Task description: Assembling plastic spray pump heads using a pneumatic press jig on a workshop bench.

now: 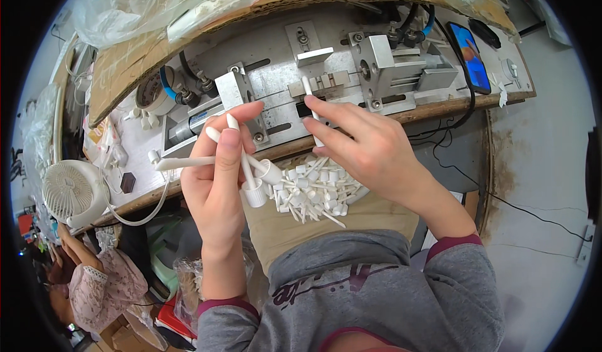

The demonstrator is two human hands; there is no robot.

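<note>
Sharing the workbench (136, 148): metal fixture (332, 81), phone (469, 57).

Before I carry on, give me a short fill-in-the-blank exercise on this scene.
1. The right hand holds one visible white piece; the ____ hand holds several.
2. Of the heap of loose white pieces and the metal fixture, the ____ is nearer the person's body.
3. The phone shows a mostly ____ screen.
4. The desk fan is coloured ____.

Missing words: left; heap; blue; white.

This is a workshop, as the metal fixture (380, 70), blue hoses (167, 84) and heap of white plastic parts (313, 189) show
</note>
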